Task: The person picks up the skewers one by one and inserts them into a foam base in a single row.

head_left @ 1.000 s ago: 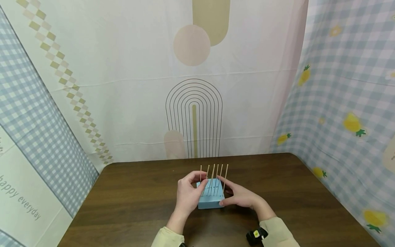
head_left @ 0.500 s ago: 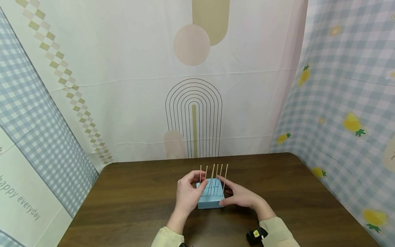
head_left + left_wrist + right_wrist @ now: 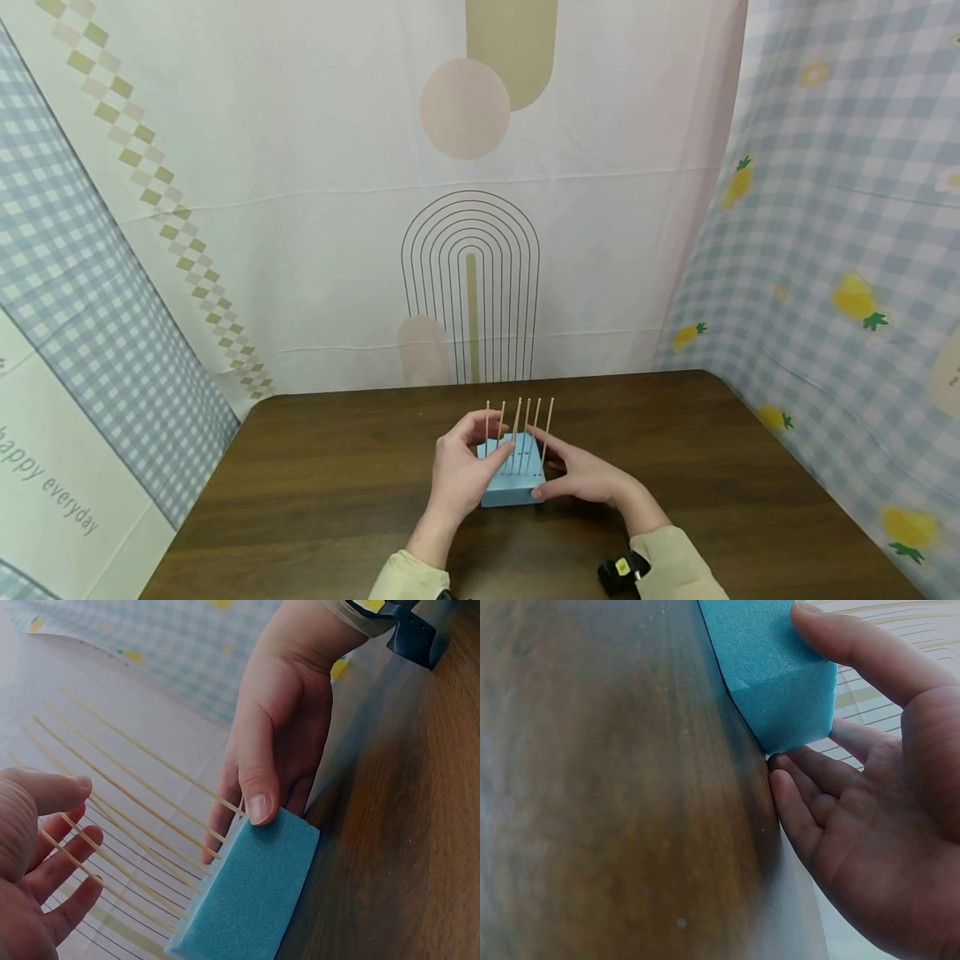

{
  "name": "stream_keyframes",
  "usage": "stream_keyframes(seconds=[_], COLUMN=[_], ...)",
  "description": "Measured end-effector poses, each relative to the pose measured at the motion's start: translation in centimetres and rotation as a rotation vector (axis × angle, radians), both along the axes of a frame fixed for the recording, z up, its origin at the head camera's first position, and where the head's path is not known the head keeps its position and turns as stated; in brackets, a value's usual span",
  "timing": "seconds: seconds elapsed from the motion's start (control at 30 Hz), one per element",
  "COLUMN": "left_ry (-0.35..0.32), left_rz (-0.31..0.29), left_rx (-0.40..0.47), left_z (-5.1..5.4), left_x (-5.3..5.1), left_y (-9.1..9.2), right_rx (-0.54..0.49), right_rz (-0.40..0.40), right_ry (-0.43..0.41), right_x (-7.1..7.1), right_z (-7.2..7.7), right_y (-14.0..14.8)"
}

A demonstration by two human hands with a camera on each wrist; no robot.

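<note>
A light blue foam block (image 3: 512, 497) lies on the table, with several thin wooden sticks (image 3: 552, 408) standing up from its top. My right hand (image 3: 592, 477) holds the block's right end, thumb on the near face (image 3: 810, 622) and fingers around the side and back. On the left, my left hand (image 3: 457, 473) is around the left sticks, its thumb apart from the fingers. In the left wrist view, the spread fingers (image 3: 79, 900) lie against the sticks and pinch none. Their lower ends are hidden in the foam (image 3: 247, 892).
A dark brown wooden table (image 3: 315, 492) spreads around the block. Behind it hangs a pale patterned cloth (image 3: 337, 250), and a blue checked cloth (image 3: 840, 208) hangs at the right. A black wrist device (image 3: 622, 575) sits at the right sleeve.
One left-hand stick, leaning right a second ago, now stands further left. My left thumb has moved right, away from it, and the fingers have loosened. The right hand and block stay still.
</note>
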State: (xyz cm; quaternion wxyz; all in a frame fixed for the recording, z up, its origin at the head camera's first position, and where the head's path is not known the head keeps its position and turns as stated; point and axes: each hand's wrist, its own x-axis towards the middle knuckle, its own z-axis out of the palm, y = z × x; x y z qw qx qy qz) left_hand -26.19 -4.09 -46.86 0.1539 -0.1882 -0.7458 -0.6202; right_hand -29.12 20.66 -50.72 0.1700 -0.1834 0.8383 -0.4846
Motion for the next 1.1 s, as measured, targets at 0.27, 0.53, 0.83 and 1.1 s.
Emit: stream_keyframes(seconds=[0.27, 0.53, 0.83, 1.1], left_ry=[-0.048, -0.02, -0.015, -0.023], left_rz=[-0.03, -0.024, -0.008, 0.004], left_rx=[0.022, 0.014, 0.003, -0.019], left_z=[-0.15, -0.23, -0.24, -0.13], left_x=[-0.1, -0.38, -0.43, -0.33], left_y=[0.25, 0.36, 0.37, 0.4], right_rx=[-0.003, 0.005, -0.01, -0.015], right_rz=[-0.003, -0.001, 0.002, 0.01], right_ry=[-0.013, -0.006, -0.009, -0.007], right_x=[0.01, 0.1, 0.13, -0.04], right_z=[0.02, 0.16, 0.28, 0.09], right_y=[-0.01, -0.01, -0.04, 0.02])
